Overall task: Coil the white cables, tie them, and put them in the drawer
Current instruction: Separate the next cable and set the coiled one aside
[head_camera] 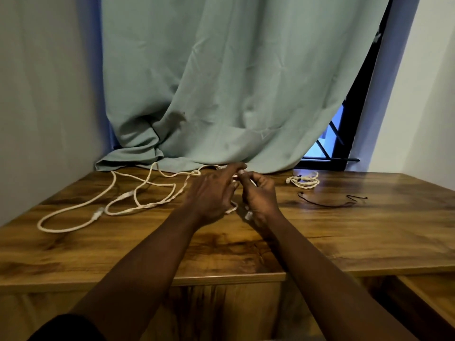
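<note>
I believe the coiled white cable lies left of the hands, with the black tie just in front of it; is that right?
Not quite: the head view shows the coiled white cable right of the left hand and right hand, not left, with the black tie just in front of it.

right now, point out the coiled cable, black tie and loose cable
coiled cable point(304, 182): head view, bundle's middle
black tie point(327, 206): head view, curved middle
loose cable point(99, 212): head view, connector on near loop

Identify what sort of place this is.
Probably a room at home, maybe a bedroom or study: a wooden desk set against a barred window, a green curtain draped onto the desk, plain walls.
</note>
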